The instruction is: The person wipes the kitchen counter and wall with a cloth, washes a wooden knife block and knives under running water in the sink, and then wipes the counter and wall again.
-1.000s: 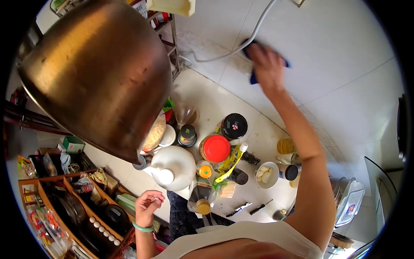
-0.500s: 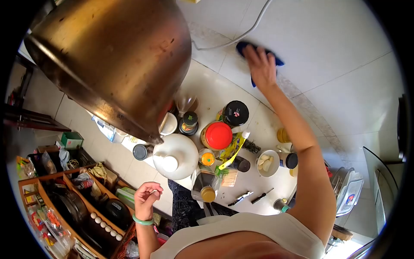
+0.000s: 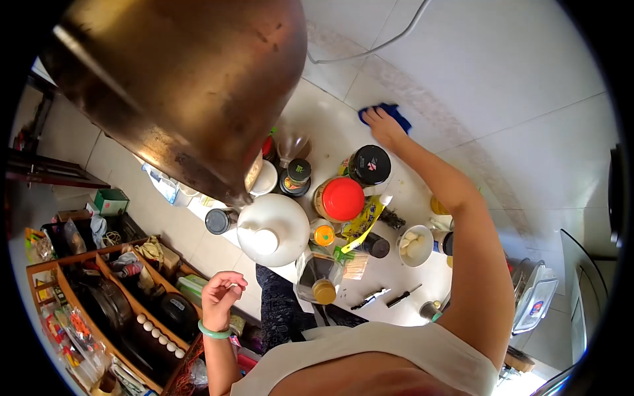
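Observation:
At the tiled wall just above the table's back edge, my right hand (image 3: 386,128) presses a dark blue cloth (image 3: 397,116) against the tiles, fingers over its lower left part. My left hand (image 3: 222,297), with a pale green bangle (image 3: 214,332) on the wrist, hangs in the air left of the table. Its fingers are loosely bent, a gap shows beside the thumb, and I see nothing held. Closest below the cloth stands a black-lidded jar (image 3: 370,165). A red-lidded jar (image 3: 343,199) stands in front of that one.
A large metal range hood (image 3: 191,72) fills the upper left. On the table are a white round lid (image 3: 281,221), an oil bottle (image 3: 320,277), a bowl of garlic cloves (image 3: 416,245) and several jars. A grey cable (image 3: 370,50) runs along the wall. Wooden shelves (image 3: 99,270) stand lower left.
My right hand and the blue cloth have moved down and slightly left along the wall, toward the table's back edge. My left hand has barely moved. The view has shifted slightly.

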The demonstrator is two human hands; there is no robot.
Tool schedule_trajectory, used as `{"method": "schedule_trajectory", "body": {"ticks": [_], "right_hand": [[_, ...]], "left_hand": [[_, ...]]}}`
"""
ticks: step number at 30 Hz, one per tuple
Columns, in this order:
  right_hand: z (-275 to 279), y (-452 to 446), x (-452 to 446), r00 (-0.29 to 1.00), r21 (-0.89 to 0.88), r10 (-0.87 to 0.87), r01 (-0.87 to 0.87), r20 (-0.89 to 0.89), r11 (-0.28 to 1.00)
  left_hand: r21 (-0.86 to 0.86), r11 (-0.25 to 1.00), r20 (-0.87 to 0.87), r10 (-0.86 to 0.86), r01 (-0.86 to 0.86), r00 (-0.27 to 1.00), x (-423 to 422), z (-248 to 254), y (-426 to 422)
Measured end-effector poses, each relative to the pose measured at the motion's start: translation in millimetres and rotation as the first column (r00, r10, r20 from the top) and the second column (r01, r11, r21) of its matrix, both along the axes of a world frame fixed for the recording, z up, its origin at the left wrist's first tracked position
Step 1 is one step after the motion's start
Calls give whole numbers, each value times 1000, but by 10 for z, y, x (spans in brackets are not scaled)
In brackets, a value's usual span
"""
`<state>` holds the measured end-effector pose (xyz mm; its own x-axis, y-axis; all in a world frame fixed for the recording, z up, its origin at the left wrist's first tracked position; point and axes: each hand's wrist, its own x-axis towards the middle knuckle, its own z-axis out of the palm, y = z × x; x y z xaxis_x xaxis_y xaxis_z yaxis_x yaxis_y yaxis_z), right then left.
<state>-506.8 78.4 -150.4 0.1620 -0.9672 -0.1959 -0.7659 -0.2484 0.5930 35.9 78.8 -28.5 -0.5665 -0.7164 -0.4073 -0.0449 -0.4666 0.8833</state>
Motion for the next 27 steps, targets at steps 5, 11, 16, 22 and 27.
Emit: {"method": "schedule_trajectory", "body": {"ticks": [5, 11, 16, 22, 27], "right_hand": [[443, -276, 246, 996, -205, -51, 35, -73, 978], [-10, -1125, 355, 983, -295, 40, -93, -181, 951], [-8, -684, 216, 983, -33, 83, -89, -161, 995], [-46, -1205, 311, 974, -171, 43, -83, -224, 982], [-86, -1062, 325, 970, -45, 110, -122, -217, 991]], "left_hand": [[-20, 1000, 4, 8, -8, 1000, -50, 4, 42], [-6, 999, 19, 33, -33, 999, -87, 32, 137], [7, 997, 30, 72, -72, 997, 44, 99, 69], [7, 998, -6, 62, -62, 998, -48, 61, 95], [-32, 999, 12, 28, -27, 1000, -90, 113, 63]]}}
